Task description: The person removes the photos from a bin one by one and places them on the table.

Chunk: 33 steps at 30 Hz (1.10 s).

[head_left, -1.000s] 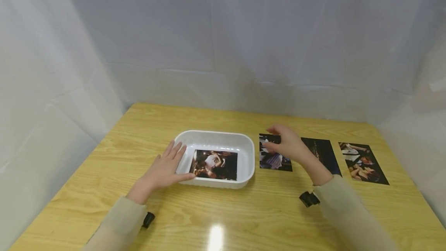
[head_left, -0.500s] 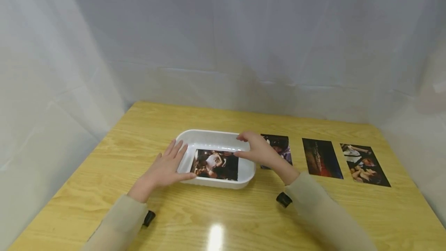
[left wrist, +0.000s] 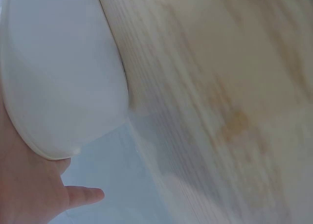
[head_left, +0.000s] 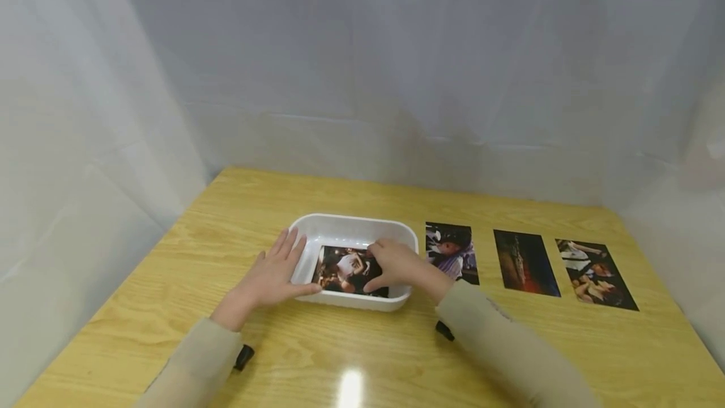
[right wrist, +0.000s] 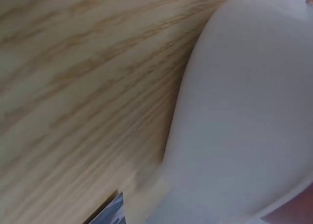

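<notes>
Your right hand (head_left: 399, 266) reaches inside the white tray (head_left: 351, 226); its fingers (head_left: 378, 249) curl down onto the photo (head_left: 345, 269) lying flat on the tray floor, thumb at the near edge. Whether they pinch it or only press, cannot tell. Your left hand (head_left: 272, 272) lies flat, fingers straight, against the tray's left rim. Tray sits mid-surface (head_left: 226, 219). Three more photos (head_left: 523, 262) lie in a row just right of the tray, apart from each other.
</notes>
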Each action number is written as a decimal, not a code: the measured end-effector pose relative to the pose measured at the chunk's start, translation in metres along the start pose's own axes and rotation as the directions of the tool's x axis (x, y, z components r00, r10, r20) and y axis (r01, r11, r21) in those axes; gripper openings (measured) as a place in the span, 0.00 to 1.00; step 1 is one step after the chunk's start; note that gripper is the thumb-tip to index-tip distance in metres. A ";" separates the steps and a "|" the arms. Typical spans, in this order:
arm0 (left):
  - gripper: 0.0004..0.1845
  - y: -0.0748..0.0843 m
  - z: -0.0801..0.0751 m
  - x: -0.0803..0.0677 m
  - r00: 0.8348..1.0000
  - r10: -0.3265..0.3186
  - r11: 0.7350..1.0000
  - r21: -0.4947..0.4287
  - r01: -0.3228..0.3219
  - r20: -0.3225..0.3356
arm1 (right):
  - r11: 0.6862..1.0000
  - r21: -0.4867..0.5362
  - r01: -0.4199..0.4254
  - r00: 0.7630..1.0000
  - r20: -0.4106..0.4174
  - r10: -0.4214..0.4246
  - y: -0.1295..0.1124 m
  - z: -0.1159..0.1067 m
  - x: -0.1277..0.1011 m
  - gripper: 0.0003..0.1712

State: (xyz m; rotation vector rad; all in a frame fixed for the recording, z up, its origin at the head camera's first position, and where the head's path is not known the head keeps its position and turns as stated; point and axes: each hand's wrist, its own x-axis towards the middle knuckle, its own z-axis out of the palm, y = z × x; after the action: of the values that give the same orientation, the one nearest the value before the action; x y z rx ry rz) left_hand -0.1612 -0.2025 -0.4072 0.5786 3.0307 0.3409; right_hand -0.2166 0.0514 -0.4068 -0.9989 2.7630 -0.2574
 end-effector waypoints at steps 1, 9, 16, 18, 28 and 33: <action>0.55 0.000 0.000 0.000 1.000 -0.001 1.000 0.003 0.001 0.003 | 1.000 -0.018 -0.003 1.000 0.019 0.003 0.000 0.001 0.001 0.49; 0.56 0.002 0.001 -0.001 1.000 0.003 1.000 0.000 -0.003 -0.006 | 0.997 -0.061 -0.053 0.993 0.104 0.059 -0.004 0.007 0.004 0.56; 0.55 0.002 0.001 -0.001 1.000 0.003 1.000 -0.004 -0.003 -0.006 | 0.992 -0.090 -0.083 0.986 0.138 0.095 -0.009 0.011 0.006 0.56; 0.55 0.001 0.001 -0.001 1.000 0.004 1.000 -0.006 -0.004 -0.008 | 0.991 -0.094 -0.093 0.986 0.129 0.105 -0.009 0.012 0.007 0.56; 0.55 0.001 0.001 0.000 1.000 0.007 1.000 -0.001 -0.007 -0.018 | 0.988 -0.116 -0.097 0.993 0.062 0.105 -0.011 0.012 0.007 0.59; 0.55 0.000 0.002 0.001 1.000 0.008 1.000 0.001 -0.008 -0.030 | 0.991 -0.125 -0.050 0.998 -0.056 0.043 -0.010 0.009 0.007 0.55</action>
State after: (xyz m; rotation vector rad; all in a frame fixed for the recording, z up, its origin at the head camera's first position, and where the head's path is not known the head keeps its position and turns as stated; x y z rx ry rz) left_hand -0.1621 -0.2019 -0.4087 0.5915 3.0583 0.3514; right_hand -0.2138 0.0385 -0.4145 -0.9684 2.8778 -0.1037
